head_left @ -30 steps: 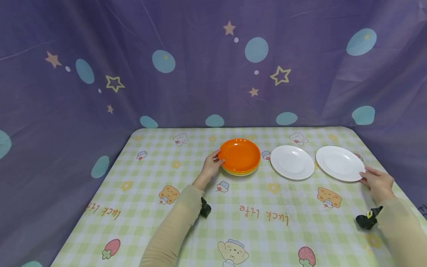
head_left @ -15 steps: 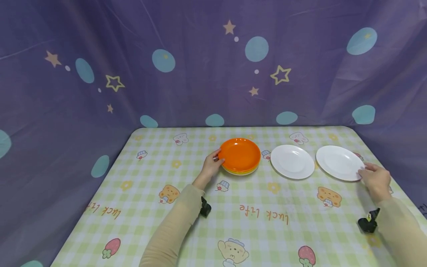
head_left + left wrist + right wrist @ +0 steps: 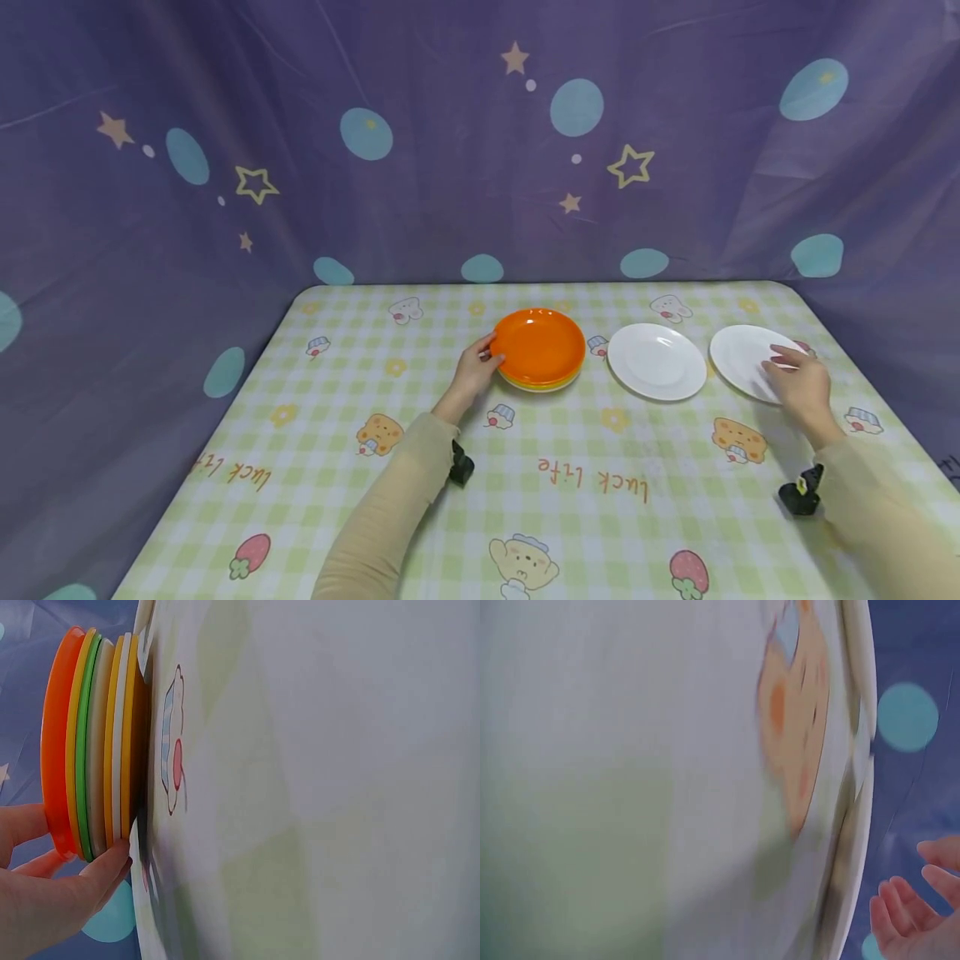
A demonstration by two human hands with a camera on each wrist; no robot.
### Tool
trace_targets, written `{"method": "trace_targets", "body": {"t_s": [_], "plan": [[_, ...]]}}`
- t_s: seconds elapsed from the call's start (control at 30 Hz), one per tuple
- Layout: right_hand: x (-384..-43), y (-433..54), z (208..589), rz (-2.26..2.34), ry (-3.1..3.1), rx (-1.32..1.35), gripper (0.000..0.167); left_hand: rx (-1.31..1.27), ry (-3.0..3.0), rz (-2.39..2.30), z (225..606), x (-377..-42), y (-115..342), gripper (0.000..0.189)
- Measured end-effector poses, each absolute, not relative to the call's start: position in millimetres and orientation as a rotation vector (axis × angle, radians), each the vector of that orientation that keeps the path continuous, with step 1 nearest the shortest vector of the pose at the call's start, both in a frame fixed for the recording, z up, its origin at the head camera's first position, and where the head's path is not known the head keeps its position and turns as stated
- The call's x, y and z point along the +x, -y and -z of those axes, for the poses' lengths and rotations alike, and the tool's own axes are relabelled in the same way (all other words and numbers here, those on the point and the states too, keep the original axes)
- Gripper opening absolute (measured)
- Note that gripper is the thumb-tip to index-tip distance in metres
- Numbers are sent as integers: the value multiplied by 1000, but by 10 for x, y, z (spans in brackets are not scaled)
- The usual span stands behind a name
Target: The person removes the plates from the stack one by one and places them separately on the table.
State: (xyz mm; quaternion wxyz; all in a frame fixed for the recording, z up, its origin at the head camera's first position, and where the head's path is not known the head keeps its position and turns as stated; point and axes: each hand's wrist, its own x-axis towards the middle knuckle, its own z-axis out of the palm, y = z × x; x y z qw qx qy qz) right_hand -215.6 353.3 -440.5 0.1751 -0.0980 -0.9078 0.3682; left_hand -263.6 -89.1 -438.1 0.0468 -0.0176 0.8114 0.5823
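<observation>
A stack of plates (image 3: 538, 346) with an orange one on top stands at the back middle of the table. My left hand (image 3: 474, 371) grips its left edge. In the left wrist view several coloured rims show, orange, yellow, green, beige and white, with the thumb at the orange rim (image 3: 56, 750) and other fingers along the side. My right hand (image 3: 804, 387) is over the right part of a white plate (image 3: 738, 358), hiding that part. Its fingers are loosely bent and apart, holding nothing in the right wrist view.
Another white plate (image 3: 656, 362) lies between the stack and the right-hand plate. A green-checked cloth (image 3: 585, 533) with printed figures covers the table. Behind it hangs a purple curtain (image 3: 420, 200).
My right hand has let go of the right plate's rim and moved left, over the plate. The left hand and the plates have stayed in place.
</observation>
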Motion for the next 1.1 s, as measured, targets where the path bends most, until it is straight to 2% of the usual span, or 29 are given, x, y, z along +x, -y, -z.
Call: {"method": "trace_targets", "body": {"t_s": [0.57,1.1], "plan": [[-2305,-2715,4258,-1135,2620,15,32,-63,-2469,-1784,4391,-2639,889,47],[-2475,-2073,4287,-1314,2552,251,29,-44,-2478,-1789,4395,-2649,897,47]]}}
